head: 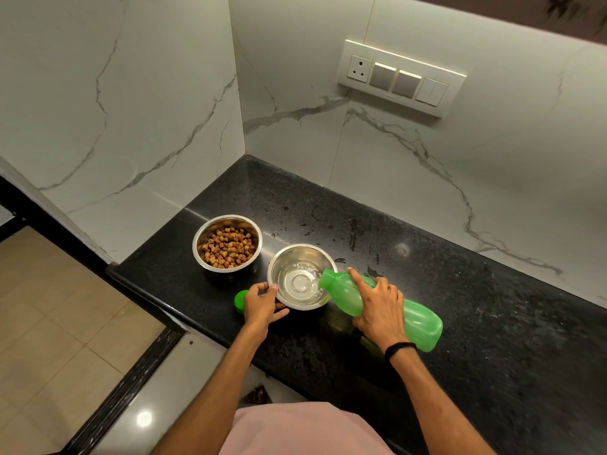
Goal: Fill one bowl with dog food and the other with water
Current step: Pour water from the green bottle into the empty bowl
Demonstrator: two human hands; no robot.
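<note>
While our right hand (377, 310) grips the green bottle (417, 318) around its middle, fingers curled over it and the forefinger stretched toward the neck, the bottle lies steeply tilted with its open mouth over the right rim of the near bowl (302, 247). Shallow water (300, 284) covers the bottom of this steel bowl and ripples just under the bottle's mouth. Our left hand (261, 305) holds the same bowl at its left side, thumb on the rim and fingers curled round the outside wall. So our hands are apart, one clamped on each side's thing, with the bowl between them.

The far bowl (197, 244), also steel, stands just beside the near one, up and to the left, and holds a heap of brown dog food (228, 246). The green cap (240, 298) sits on the black counter (460, 290) near its front edge, partly hidden behind our left hand. Wet marks spot the counter beyond the bowls. We wear a black band (399, 349) on the right wrist and a pink shirt (295, 428). On the marble wall (131, 110) above, to the right, sits a switch panel (400, 77).
</note>
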